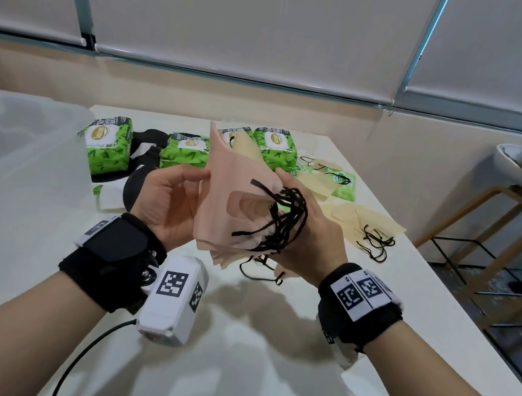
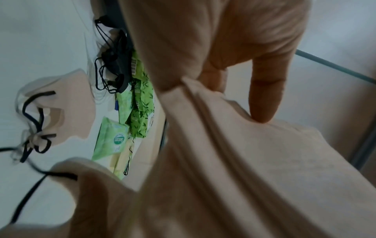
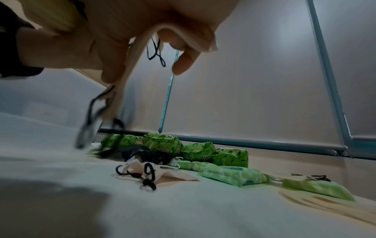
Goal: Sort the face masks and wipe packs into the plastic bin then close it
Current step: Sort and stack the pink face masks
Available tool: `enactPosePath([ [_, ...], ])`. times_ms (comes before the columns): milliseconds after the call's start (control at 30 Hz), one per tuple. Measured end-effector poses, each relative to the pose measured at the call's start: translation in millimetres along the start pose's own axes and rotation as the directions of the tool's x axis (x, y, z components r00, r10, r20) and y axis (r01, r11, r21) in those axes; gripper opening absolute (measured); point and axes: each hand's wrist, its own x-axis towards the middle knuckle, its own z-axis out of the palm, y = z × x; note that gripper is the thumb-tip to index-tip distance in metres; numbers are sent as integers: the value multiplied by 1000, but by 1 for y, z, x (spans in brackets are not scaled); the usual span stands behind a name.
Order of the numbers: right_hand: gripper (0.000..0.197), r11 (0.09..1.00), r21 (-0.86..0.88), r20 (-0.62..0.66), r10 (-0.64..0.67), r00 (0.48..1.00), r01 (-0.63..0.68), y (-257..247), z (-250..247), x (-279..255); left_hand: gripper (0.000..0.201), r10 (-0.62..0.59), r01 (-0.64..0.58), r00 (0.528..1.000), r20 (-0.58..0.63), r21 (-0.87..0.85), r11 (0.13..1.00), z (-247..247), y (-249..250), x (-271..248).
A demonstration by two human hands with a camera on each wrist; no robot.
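Note:
A stack of pink and beige face masks (image 1: 230, 194) with black ear loops hangs above the white table (image 1: 267, 346), held between both hands. My left hand (image 1: 170, 200) pinches its left edge; the left wrist view shows thumb and a fingertip on the fabric (image 2: 244, 161). My right hand (image 1: 321, 234) grips the loop side, fingers curled round the masks (image 3: 130, 64). Green wipe packs (image 1: 108, 143) (image 1: 275, 147) (image 3: 162, 141) lie behind. The clear plastic bin (image 1: 13, 141) stands at the left, open. Loose cream masks (image 1: 368, 224) lie to the right, and one mask (image 1: 264, 270) lies under the hands.
Black masks (image 1: 147, 151) lie among the wipe packs. Flatter pale green packs (image 3: 231, 175) sit towards the right. A wooden stool (image 1: 515, 202) stands beyond the table's right edge. Window blinds and a low wall run behind the table.

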Motion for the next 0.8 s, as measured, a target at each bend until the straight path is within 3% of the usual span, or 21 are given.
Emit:
enactPosePath([
  [100,84,990,129,-28,-45,999,48,-7,-9,0,77,-24,25,999,21,-38,999,3,-2,-2],
  [200,60,971,213,-102,-92,991,112,-12,-15,3,90,-64,65,997,36,-25,998,1,-7,-2],
  [300,27,940,327,-195,-31,980,95,-12,-12,5,77,-71,70,997,26,29,997,-7,-8,0],
  [433,15,892,451,-218,99,971,10,-8,-14,9,57,2,-1,1000,-13,123,992,-17,-2,4],
  [533,6,860,504,-122,163,979,-80,-6,-20,10,54,-13,10,1000,14,192,981,-24,6,4],
  [633,23,772,587,68,253,965,-244,-8,-26,10,60,-76,59,996,54,279,959,-30,12,1],
  [800,42,536,692,247,454,856,-484,-8,-26,11,66,-68,56,997,33,277,959,-31,14,-2],
])
